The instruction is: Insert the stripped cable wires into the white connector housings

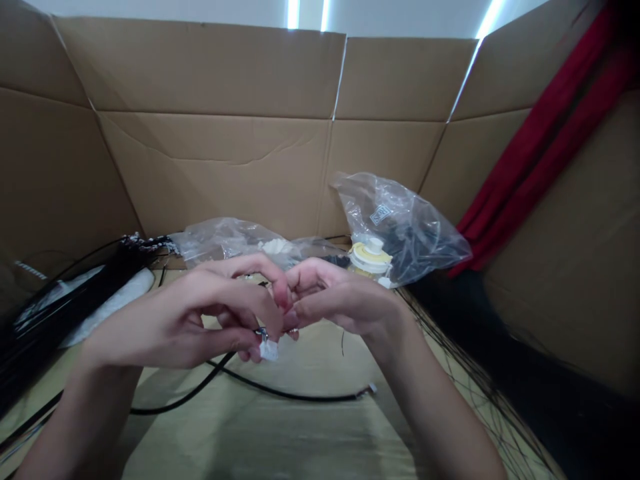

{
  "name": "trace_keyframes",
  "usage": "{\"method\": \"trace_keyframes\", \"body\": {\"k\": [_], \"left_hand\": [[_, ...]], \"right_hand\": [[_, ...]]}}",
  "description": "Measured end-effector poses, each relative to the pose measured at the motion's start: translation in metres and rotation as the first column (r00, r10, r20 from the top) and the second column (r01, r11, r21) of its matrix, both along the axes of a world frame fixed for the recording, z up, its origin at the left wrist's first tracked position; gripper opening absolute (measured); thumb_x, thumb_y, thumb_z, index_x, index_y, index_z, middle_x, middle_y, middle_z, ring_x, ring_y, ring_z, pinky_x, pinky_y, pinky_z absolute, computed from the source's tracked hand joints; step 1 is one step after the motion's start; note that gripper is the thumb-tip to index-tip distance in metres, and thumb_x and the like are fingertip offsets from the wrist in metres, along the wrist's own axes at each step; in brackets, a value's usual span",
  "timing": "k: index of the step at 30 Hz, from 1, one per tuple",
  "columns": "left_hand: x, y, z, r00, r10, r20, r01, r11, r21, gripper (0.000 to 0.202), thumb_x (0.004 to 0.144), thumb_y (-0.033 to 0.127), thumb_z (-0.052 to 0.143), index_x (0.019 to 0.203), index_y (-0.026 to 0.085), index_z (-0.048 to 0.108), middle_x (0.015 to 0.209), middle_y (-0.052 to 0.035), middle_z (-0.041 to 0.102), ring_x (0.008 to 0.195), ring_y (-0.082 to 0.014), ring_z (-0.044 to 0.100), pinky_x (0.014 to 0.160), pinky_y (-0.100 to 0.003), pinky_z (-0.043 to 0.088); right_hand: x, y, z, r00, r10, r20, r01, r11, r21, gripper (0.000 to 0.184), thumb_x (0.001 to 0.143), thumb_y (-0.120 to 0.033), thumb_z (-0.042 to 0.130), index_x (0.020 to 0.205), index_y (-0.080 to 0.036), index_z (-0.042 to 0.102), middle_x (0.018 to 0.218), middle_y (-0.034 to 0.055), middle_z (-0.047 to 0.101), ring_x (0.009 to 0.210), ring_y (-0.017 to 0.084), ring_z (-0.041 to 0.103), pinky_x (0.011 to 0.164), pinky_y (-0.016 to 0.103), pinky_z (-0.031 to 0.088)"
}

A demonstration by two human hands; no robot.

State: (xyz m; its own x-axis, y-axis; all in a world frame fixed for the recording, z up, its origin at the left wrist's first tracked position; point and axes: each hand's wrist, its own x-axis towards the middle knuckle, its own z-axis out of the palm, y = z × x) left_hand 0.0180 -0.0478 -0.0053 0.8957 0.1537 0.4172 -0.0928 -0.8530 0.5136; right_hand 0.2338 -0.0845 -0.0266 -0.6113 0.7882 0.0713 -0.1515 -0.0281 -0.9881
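Observation:
My left hand (210,313) is closed, with a small white wire connector (269,351) sticking out below its thumb and fingers. Short dark wires run from that connector up between the fingertips. My right hand (333,297) meets the left one at the fingertips, its thumb and fingers pinched together. Whatever lies in that pinch is mostly hidden, with only a tiny pale bit showing. Beneath both hands, a black cable (300,397) curves across the table (300,440) and ends in a small pale plug on the right.
A bundle of black wires (75,313) with white tips lies at left. Clear plastic bags (410,227) rest against the cardboard wall (210,153). A yellow-and-white round container (370,257) stands before them. More black wires (480,380) run along the right, below a red cloth (530,153).

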Motion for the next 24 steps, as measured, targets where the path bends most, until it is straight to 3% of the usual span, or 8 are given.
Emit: {"method": "trace_keyframes", "body": {"k": [2, 5, 9, 12, 15, 18, 21, 24], "left_hand": [[-0.002, 0.001, 0.001, 0.999, -0.006, -0.049, 0.007, 1.0, 0.019, 0.015, 0.092, 0.015, 0.062, 0.088, 0.025, 0.073, 0.11, -0.0036, 0.064, 0.092, -0.0149, 0.071, 0.079, -0.024, 0.061], [-0.005, 0.006, 0.002, 0.995, -0.082, -0.063, 0.084, 0.996, 0.031, 0.018, 0.089, 0.011, 0.065, 0.09, 0.026, 0.073, 0.095, -0.0033, 0.072, 0.102, -0.0195, 0.068, 0.08, -0.025, 0.061], [-0.004, 0.015, -0.001, 0.968, -0.25, 0.011, 0.249, 0.961, -0.121, 0.023, 0.087, 0.008, 0.067, 0.095, 0.028, 0.075, 0.073, -0.005, 0.076, 0.11, -0.0259, 0.066, 0.075, -0.031, 0.064], [-0.001, 0.02, -0.005, 0.956, -0.26, 0.134, 0.291, 0.901, -0.323, 0.027, 0.085, 0.011, 0.07, 0.101, 0.031, 0.078, 0.084, -0.0076, 0.078, 0.081, -0.0247, 0.076, 0.063, -0.031, 0.065], [0.001, 0.023, -0.011, 0.947, -0.213, 0.24, 0.312, 0.785, -0.535, 0.026, 0.082, 0.012, 0.073, 0.097, 0.031, 0.079, 0.099, -0.0095, 0.077, 0.058, -0.0217, 0.076, 0.053, -0.031, 0.066], [0.003, 0.024, -0.014, 0.93, -0.206, 0.303, 0.355, 0.71, -0.608, 0.02, 0.08, 0.01, 0.076, 0.091, 0.027, 0.079, 0.091, -0.009, 0.078, 0.057, -0.0239, 0.076, 0.051, -0.031, 0.066], [0.005, 0.023, -0.014, 0.914, -0.217, 0.343, 0.392, 0.695, -0.603, 0.023, 0.078, 0.005, 0.077, 0.09, 0.025, 0.076, 0.095, -0.0046, 0.077, 0.057, -0.0224, 0.077, 0.05, -0.028, 0.065], [0.006, 0.017, -0.014, 0.903, -0.177, 0.393, 0.396, 0.697, -0.598, 0.016, 0.086, 0.012, 0.072, 0.092, 0.026, 0.071, 0.104, 0.0048, 0.074, 0.065, -0.0169, 0.078, 0.052, -0.022, 0.061]], "right_hand": [[0.001, 0.002, 0.0, 1.0, 0.023, 0.02, -0.023, 1.0, 0.002, 0.007, 0.067, -0.008, 0.075, 0.071, -0.013, 0.071, 0.067, -0.0025, 0.071, 0.061, 0.006, 0.063, 0.058, 0.014, 0.052], [0.001, 0.005, 0.001, 0.997, 0.066, 0.031, -0.066, 0.998, 0.0, 0.008, 0.068, -0.007, 0.077, 0.073, -0.012, 0.073, 0.068, -0.0025, 0.072, 0.063, 0.006, 0.064, 0.059, 0.013, 0.052], [0.001, 0.009, -0.001, 0.994, 0.106, 0.013, -0.106, 0.994, -0.003, 0.011, 0.068, -0.006, 0.08, 0.074, -0.013, 0.074, 0.07, -0.003, 0.073, 0.063, 0.006, 0.066, 0.059, 0.014, 0.053], [0.001, 0.01, -0.002, 0.994, 0.112, -0.016, -0.112, 0.993, -0.025, 0.012, 0.068, -0.008, 0.082, 0.075, -0.014, 0.074, 0.071, -0.0023, 0.073, 0.062, 0.007, 0.067, 0.059, 0.015, 0.054], [-0.001, 0.012, -0.004, 0.989, 0.126, -0.083, -0.133, 0.987, -0.087, 0.008, 0.075, -0.017, 0.079, 0.08, -0.012, 0.074, 0.069, 0.0005, 0.073, 0.06, 0.008, 0.067, 0.058, 0.016, 0.054], [-0.007, 0.015, -0.007, 0.967, 0.186, -0.176, -0.216, 0.962, -0.169, 0.013, 0.074, -0.022, 0.077, 0.079, -0.011, 0.073, 0.064, 0.002, 0.069, 0.055, 0.009, 0.064, 0.051, 0.017, 0.049], [-0.016, 0.019, -0.01, 0.941, 0.23, -0.249, -0.286, 0.934, -0.215, 0.017, 0.065, -0.024, 0.079, 0.071, -0.011, 0.07, 0.058, 0.0014, 0.063, 0.052, 0.01, 0.06, 0.044, 0.017, 0.042], [-0.024, 0.019, -0.013, 0.944, 0.166, -0.284, -0.234, 0.946, -0.224, 0.017, 0.065, -0.023, 0.08, 0.071, -0.012, 0.069, 0.058, 0.001, 0.063, 0.052, 0.008, 0.058, 0.043, 0.015, 0.038]]}}
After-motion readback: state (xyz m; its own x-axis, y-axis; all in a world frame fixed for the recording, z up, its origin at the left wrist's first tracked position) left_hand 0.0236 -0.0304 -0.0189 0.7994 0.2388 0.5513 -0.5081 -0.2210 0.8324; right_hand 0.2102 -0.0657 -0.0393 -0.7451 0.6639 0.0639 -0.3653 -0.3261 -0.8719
